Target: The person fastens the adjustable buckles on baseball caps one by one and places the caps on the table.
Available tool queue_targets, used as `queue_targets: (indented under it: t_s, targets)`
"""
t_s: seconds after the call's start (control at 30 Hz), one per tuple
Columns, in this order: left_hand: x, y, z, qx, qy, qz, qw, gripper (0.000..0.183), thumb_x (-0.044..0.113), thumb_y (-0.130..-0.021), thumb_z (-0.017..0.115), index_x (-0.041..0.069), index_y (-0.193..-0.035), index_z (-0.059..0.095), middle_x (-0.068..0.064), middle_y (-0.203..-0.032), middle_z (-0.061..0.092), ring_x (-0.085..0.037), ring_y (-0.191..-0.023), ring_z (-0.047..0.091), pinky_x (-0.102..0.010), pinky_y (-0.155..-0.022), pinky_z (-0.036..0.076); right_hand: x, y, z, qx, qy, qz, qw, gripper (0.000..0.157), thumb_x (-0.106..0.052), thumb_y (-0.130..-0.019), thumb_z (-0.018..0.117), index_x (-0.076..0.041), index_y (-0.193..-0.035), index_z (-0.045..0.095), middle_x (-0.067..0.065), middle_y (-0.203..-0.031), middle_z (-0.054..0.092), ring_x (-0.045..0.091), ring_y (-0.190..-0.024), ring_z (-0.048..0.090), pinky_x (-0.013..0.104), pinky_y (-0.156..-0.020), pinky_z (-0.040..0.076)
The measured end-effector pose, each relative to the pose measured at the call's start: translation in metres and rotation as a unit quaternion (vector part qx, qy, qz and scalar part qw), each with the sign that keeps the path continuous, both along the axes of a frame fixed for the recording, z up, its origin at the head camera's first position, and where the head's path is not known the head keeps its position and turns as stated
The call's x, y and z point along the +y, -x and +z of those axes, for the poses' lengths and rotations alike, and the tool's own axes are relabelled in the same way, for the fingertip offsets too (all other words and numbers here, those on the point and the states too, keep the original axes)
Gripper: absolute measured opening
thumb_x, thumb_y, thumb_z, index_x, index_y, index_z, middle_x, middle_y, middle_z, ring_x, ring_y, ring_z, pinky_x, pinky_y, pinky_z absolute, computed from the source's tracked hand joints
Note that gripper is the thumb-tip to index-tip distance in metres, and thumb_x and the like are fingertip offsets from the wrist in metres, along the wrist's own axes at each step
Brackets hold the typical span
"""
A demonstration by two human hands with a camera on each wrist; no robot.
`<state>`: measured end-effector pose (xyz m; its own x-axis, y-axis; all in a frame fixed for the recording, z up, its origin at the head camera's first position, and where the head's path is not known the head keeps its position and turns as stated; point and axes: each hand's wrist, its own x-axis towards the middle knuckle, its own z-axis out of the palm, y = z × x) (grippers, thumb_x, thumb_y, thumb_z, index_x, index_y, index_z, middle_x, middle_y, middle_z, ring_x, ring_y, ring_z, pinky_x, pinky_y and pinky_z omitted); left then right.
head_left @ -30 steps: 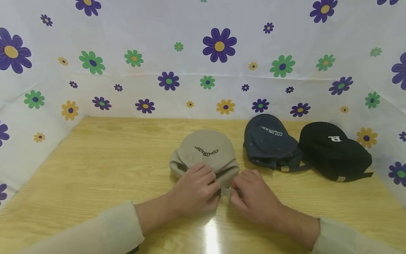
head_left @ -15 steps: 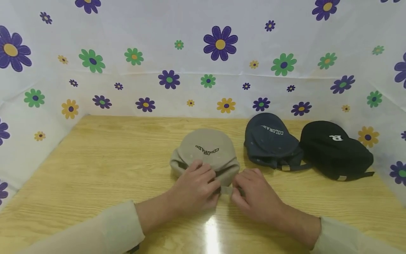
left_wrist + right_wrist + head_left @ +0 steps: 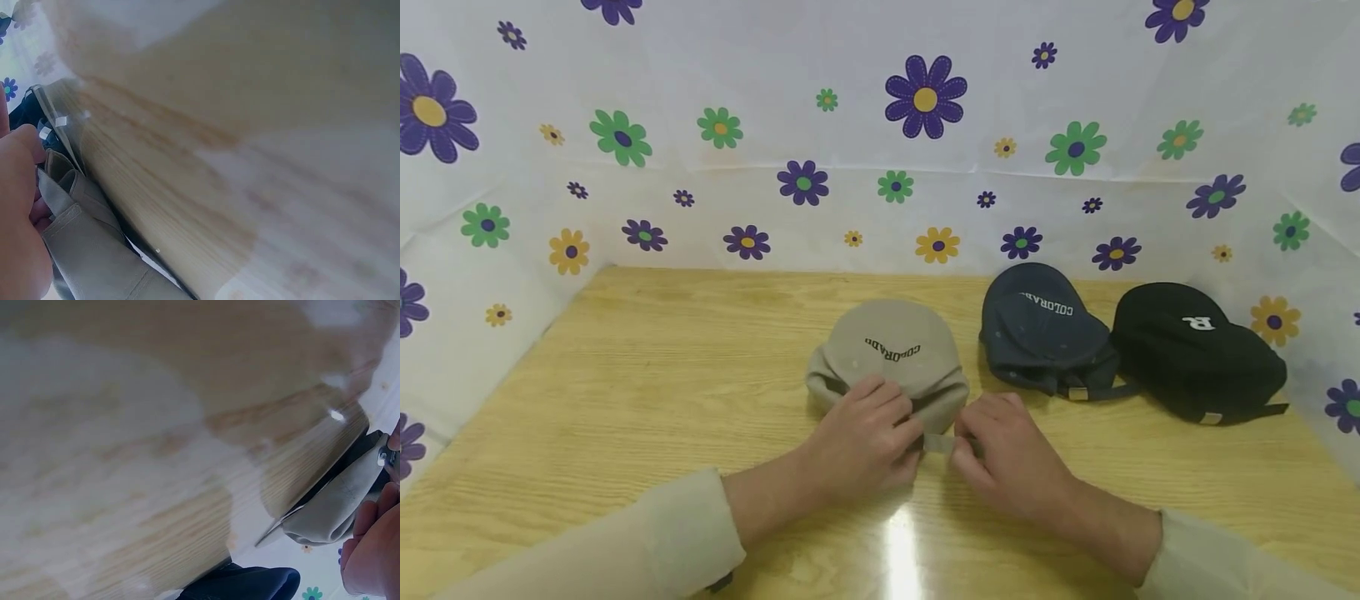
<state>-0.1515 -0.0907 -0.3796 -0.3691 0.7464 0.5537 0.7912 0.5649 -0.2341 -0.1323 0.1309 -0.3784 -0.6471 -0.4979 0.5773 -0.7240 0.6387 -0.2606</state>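
A beige baseball cap [image 3: 895,329] with dark "COLORADO" lettering, upside down in the head view, lies at mid-table. My left hand [image 3: 867,437] grips its near edge by the back strap [image 3: 937,443]. On the strap's other side, my right hand [image 3: 1011,446] pinches it with curled fingers, and a short stretch shows between both hands. The right wrist view has a small metal buckle [image 3: 382,456] at the right fingertips, beside the beige fabric. Folded cap cloth [image 3: 94,244] lies against the left fingers in the left wrist view; those fingertips are partly hidden.
To the right on the wooden table [image 3: 700,358] lie a navy cap [image 3: 1037,325] with white lettering and a black cap [image 3: 1187,358] touching or nearly touching it. A white flower-print cloth [image 3: 737,75] stands behind and at both sides.
Both hands keep their hold on the strap, and slightly more of it shows between them. The whole head view has shifted a little; the caps stay in place.
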Motion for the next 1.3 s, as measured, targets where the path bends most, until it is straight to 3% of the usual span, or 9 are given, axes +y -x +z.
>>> queue_targets:
  t_s: [0.67,0.87,1.3]
  targets:
    - [-0.0005,0.002,-0.0009,0.037,0.0,0.009,0.9993,0.017,0.034,-0.078,0.067,0.017,-0.077,0.064,0.003,-0.074,0.06,-0.019,-0.078,0.053,-0.036,-0.083,0.041,0.0027,0.0015,-0.0003,0.023,0.037,0.015,0.999,0.012,-0.009,-0.074,0.054,-0.019,-0.068,0.049,-0.012,-0.064,0.041,0.003,-0.063,0.037,0.028,-0.069,0.037]
    - [0.0005,0.0017,-0.0011,0.029,0.0,0.013,0.9995,0.016,0.032,-0.079,0.066,0.017,-0.077,0.064,0.003,-0.074,0.06,-0.019,-0.079,0.053,-0.036,-0.083,0.041,0.0028,0.0016,0.0006,0.033,0.06,0.037,0.997,0.013,-0.007,-0.073,0.052,-0.018,-0.067,0.049,-0.01,-0.063,0.043,0.005,-0.063,0.038,0.028,-0.07,0.037]
    - [0.0018,0.0003,-0.0015,0.015,-0.003,0.017,0.9997,0.014,0.03,-0.08,0.069,0.016,-0.079,0.065,0.003,-0.073,0.064,-0.02,-0.079,0.053,-0.037,-0.082,0.039,0.0031,0.0006,0.0026,0.014,0.056,0.017,0.998,0.013,-0.008,-0.074,0.054,-0.017,-0.066,0.05,-0.011,-0.062,0.043,0.004,-0.062,0.037,0.028,-0.069,0.036]
